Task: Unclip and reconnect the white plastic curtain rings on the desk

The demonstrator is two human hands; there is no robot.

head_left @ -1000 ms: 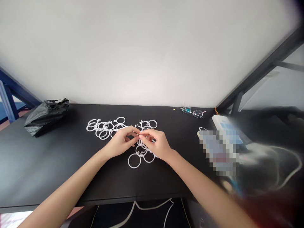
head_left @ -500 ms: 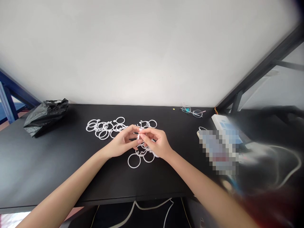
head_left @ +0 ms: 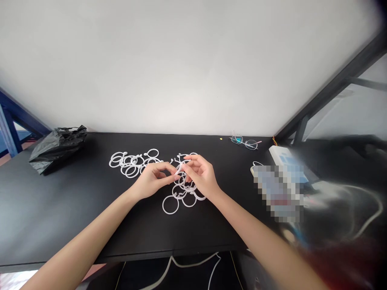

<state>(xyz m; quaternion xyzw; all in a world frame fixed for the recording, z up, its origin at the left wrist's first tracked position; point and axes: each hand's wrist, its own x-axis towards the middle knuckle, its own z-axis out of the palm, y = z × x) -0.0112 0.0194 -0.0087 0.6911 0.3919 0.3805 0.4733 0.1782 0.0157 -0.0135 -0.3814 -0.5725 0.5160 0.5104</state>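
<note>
A white plastic curtain ring is held up over the table, seen nearly edge-on. My left hand pinches its left side between thumb and fingers. My right hand has its thumb and fingertips at the ring's upper right end, the other fingers curled. Below both hands lies a loose pile of similar white rings, some with open clasp ends. Part of this pile is hidden behind my right hand. Left of my left hand is a second cluster of white rings.
The black table meets a pale wall. A crumpled black plastic bag lies at far left. Eyeglasses rest at the back right, near a small yellow bit. A blurred phone-like object, a white box and cables are at right.
My fingers have drawn slightly apart around the ring, so more of it shows between them. My left hand has moved a little left, and my right hand's fingers have lifted and opened somewhat.
</note>
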